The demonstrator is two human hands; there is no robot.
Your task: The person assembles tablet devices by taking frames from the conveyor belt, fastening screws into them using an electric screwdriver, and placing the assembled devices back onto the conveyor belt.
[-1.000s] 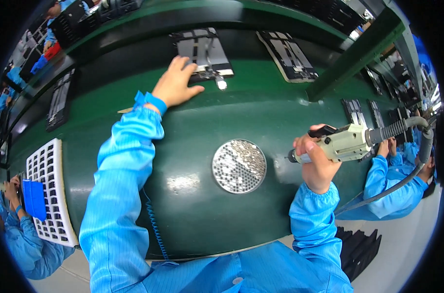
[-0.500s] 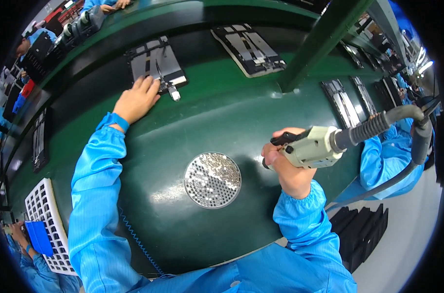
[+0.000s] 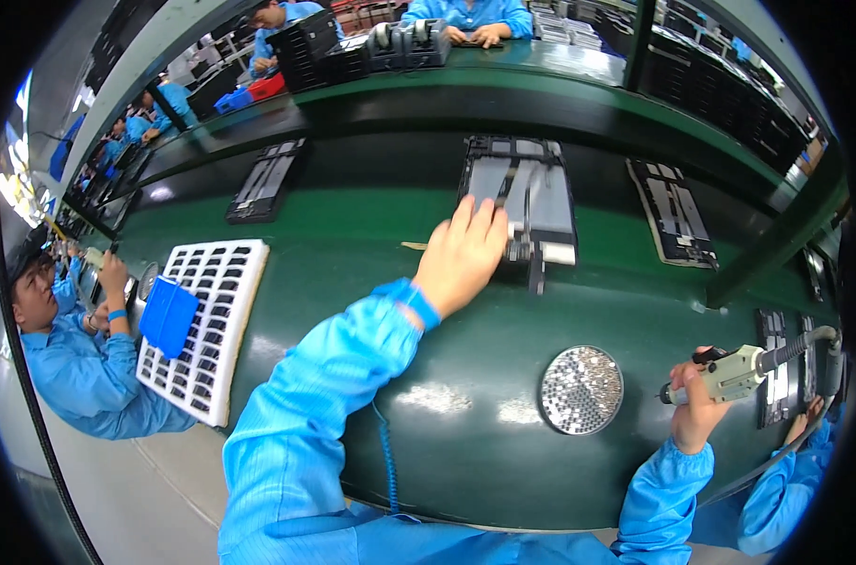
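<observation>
Left fingers (image 3: 484, 222) have moved farther over the device (image 3: 543, 209), lower left, grip unclear; right fingers (image 3: 696, 387) clench a driver (image 3: 733, 375).

From the silver round dish (image 3: 578, 433) on the green worktable (image 3: 484, 339), the black-and-grey rectangular panel (image 3: 541, 193) lies between eleven and twelve o'clock, the left hand (image 3: 461, 254) over its seven-o'clock corner. At three, a pale-green gun-shaped power tool (image 3: 734, 373) sits in the right hand (image 3: 697, 403). At nine, a blue rectangular piece (image 3: 171, 317) rests on a white gridded tray (image 3: 244, 301).
</observation>
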